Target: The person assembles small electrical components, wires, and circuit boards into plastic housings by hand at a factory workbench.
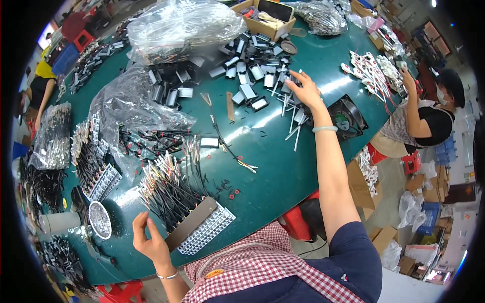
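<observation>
Right hand (304,87) reaches far across the green tabletop (273,166), arm fully stretched, fingers spread & open, tips down on a heap of small black-and-silver metal parts (247,76) w/ white sticks (295,121) just beside. Can't tell if it pinches a piece; nothing clearly gripped. Left hand (149,240) is raised near the body, palm side-on, fingers loosely open, holding nothing, just beside a brown strip (194,222) lying over a white grid tray (209,230). Bundles of black wires (166,189) fan out behind it. Clear bags (182,22) hide what's inside. Another person (429,116) at right, partly cut off.
</observation>
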`<action>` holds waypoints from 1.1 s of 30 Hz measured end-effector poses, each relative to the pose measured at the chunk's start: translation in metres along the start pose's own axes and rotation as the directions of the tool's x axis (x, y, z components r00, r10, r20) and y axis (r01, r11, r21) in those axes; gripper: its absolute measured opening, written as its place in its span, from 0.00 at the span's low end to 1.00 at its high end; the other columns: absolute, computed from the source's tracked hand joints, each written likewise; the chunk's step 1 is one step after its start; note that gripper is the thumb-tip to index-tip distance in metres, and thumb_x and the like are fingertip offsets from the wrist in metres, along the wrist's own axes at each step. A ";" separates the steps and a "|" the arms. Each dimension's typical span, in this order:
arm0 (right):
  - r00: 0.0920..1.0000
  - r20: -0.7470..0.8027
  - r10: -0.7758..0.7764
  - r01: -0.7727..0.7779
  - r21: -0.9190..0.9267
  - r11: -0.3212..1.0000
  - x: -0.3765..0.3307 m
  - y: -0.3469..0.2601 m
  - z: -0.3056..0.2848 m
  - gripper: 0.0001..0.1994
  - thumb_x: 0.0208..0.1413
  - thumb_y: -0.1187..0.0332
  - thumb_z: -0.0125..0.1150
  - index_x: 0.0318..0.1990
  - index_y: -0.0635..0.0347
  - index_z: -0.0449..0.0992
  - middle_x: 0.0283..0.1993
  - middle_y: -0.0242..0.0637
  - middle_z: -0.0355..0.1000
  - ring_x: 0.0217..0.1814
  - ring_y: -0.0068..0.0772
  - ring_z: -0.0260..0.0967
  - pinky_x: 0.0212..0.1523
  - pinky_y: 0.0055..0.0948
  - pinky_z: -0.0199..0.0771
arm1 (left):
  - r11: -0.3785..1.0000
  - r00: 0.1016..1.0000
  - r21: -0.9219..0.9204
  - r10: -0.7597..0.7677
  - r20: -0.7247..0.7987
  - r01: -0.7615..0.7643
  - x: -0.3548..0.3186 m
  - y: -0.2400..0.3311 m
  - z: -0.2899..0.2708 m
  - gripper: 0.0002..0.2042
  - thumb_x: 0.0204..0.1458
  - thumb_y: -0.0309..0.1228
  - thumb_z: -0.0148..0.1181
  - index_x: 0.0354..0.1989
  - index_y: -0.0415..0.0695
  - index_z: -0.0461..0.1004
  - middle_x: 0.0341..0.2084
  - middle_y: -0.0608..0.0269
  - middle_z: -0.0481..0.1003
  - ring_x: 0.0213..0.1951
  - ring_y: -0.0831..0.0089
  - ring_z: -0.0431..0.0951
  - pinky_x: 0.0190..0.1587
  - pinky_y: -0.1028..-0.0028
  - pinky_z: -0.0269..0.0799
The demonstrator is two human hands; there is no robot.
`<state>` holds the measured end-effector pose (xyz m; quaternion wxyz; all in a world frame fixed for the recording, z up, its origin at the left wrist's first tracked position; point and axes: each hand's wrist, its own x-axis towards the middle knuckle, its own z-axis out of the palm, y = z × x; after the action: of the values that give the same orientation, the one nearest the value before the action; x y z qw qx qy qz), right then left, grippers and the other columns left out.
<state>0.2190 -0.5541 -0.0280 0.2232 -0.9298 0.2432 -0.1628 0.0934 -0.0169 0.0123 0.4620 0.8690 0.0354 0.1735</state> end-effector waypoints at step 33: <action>0.809 -0.005 -0.588 0.581 0.161 0.798 -0.012 -0.066 0.022 0.06 0.45 0.72 0.64 0.33 0.58 0.81 0.33 0.40 0.76 0.36 0.43 0.74 0.39 0.36 0.73 | 0.974 0.965 0.154 -0.131 -0.226 0.168 -0.028 0.002 -0.069 0.06 0.55 0.19 0.55 0.39 0.34 0.77 0.34 0.59 0.78 0.36 0.75 0.76 0.42 0.76 0.73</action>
<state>0.2435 -0.4891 -0.0164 0.2391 -0.9426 -0.0741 -0.2211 0.0442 0.0306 0.0416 0.3906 0.8766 0.1656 0.2271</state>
